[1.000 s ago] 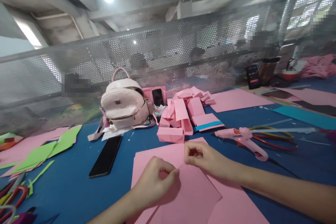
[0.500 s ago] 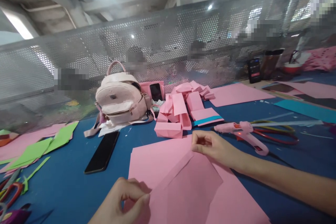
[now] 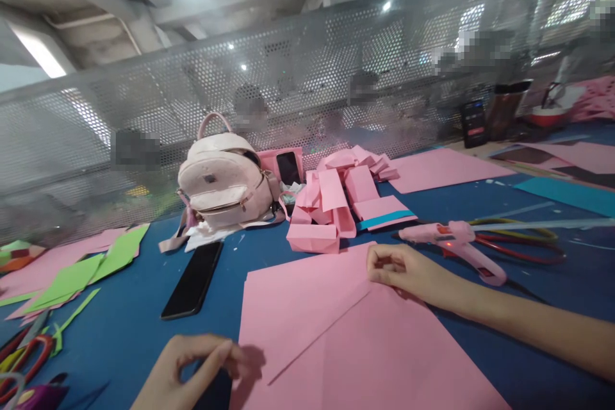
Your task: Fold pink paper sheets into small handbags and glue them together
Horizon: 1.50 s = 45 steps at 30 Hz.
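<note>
Two pink paper sheets [image 3: 307,307] lie stacked on the blue table in front of me. The upper sheet [image 3: 375,352] sits skewed across the lower one. My left hand [image 3: 187,368] pinches the near left corner of the paper between thumb and fingers, at the bottom edge of the view. Fingers curled, my right hand [image 3: 403,272] pinches the far right corner of the upper sheet. A pink glue gun [image 3: 456,243] lies just beyond my right hand.
A black phone [image 3: 195,278] lies left of the sheets. Behind it stand a pale pink backpack [image 3: 223,182] and a pile of folded pink paper boxes [image 3: 336,208]. Green paper scraps [image 3: 77,275] and scissors [image 3: 24,359] lie at left. A perforated metal screen [image 3: 307,90] backs the table.
My hands have moved apart: the left drew back toward me to the paper's near left corner, the right moved right and away. The upper sheet now lies spread out flat.
</note>
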Available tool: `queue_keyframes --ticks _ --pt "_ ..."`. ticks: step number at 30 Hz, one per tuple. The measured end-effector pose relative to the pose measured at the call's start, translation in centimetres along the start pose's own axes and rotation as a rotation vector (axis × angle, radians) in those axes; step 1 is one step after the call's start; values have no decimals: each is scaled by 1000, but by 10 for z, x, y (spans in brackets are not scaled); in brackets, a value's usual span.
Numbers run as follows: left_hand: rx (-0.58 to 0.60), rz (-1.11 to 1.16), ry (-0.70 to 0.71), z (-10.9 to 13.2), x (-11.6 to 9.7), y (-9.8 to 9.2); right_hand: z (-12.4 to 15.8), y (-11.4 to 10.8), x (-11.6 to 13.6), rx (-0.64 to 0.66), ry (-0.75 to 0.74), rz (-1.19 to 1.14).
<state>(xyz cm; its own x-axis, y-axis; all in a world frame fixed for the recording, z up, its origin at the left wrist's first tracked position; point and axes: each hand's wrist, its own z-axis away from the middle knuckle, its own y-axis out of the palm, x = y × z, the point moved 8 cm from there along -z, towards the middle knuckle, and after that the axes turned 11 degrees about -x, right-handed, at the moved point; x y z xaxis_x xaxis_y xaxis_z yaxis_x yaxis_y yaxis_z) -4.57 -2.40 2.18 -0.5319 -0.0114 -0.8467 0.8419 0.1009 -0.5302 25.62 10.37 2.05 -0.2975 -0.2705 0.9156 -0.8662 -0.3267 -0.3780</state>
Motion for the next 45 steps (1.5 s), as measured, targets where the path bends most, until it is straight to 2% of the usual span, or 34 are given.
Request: queue_keyframes --ticks 2,4,5,8,11,14,20,27,31,35,40,42,45 --pt "-22 -32 -5 -11 -4 0 1 3 2 23 -23 31" --pt "-16 -42 53 -21 -21 11 2 9 7 40 -55 54" --pt "31 -61 69 -25 -31 24 2 12 12 44 -72 58" --pt "304 -15 75 -25 -58 76 3 20 25 45 -117 56" --pt "374 42 -26 -25 -67 109 5 23 36 21 -145 87" --pt "362 92 -40 -25 -66 120 7 21 44 -1 -184 192" --pt "374 133 -49 -24 -60 122 10 34 62 66 -300 317" --pt "311 75 69 -22 -69 117 16 59 86 101 -398 325" --pt "230 -44 161 -16 -70 101 19 53 79 108 -343 224" --pt "207 -93 176 -6 -60 86 14 39 65 131 -262 138" --pt "188 -86 137 1 -40 73 2 14 56 -21 -166 183" --pt "163 -76 103 1 -36 70 5 15 55 -17 -111 130" --pt "141 -66 64 -3 -40 72 16 36 61 118 -95 30"
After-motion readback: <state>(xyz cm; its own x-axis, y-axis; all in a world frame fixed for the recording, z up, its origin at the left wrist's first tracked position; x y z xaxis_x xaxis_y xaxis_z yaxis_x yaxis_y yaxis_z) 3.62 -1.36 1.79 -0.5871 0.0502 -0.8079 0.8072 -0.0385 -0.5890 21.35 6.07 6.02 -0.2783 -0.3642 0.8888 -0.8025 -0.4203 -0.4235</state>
